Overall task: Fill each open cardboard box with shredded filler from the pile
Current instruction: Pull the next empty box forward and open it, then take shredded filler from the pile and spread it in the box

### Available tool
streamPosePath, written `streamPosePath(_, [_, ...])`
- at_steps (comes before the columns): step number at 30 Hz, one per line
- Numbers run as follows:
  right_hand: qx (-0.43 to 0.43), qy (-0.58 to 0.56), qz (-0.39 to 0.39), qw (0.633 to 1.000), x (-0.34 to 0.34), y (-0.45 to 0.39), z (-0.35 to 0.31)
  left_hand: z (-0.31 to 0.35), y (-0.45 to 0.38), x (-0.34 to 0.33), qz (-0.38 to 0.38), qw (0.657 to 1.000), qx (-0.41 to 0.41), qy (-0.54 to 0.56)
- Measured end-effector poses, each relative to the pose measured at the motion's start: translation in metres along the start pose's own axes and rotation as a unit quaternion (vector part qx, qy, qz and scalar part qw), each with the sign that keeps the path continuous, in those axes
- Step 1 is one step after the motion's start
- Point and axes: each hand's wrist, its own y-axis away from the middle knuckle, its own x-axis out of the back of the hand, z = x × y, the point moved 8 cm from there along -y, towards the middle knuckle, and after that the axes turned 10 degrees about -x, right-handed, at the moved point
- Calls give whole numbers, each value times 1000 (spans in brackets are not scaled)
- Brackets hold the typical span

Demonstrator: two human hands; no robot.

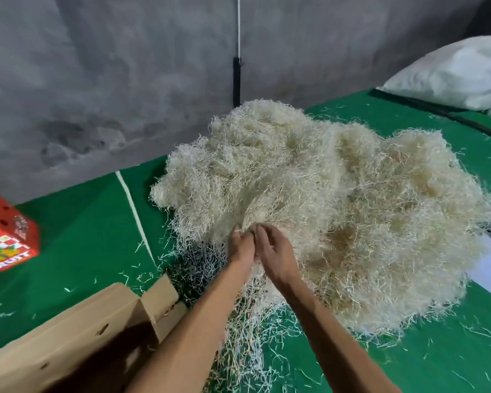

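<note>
Where 2 hands (257,245) meet 1 filler pile (338,208), 1 brown box (77,330) sits near.

A large, loose pile of pale cream shredded filler (323,211) sits heaped on the green surface, its fine strands tangled and frayed at the edges, with thinner stray wisps scattered around its near side. An open brown cardboard box (77,333) lies at the lower left, just beside the pile's near edge, its flaps standing up and its interior dark in shadow.
</note>
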Motion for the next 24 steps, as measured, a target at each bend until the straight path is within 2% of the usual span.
streamPosePath(5, [59, 15, 47, 997, -3, 44, -56, 70, 39, 69, 33, 994, -103, -10])
streamPosePath(10, [59, 22, 47, 997, -19, 87, -88, 114, 80, 153, 115, 985, -106, 67])
streamPosePath(12, [29, -5, 47, 998, -32, 99, -94, 126, 102, 181, 113, 985, -98, 90])
streamPosePath(15, [-48, -103, 42, 993, -55, 113, -97, 140, 135, 217, 88, 986, -113, 90])
streamPosePath(19, [-194, -202, -5, 960, -99, 120, -86, 143, 173, 266, 102, 982, -117, 108])
streamPosePath(21, [-244, -195, -38, 949, -123, 131, -84, 143, 188, 289, 103, 976, -127, 142])
streamPosePath(24, [-257, -195, -77, 943, -156, 154, -95, 137, 202, 324, 110, 967, -142, 181])
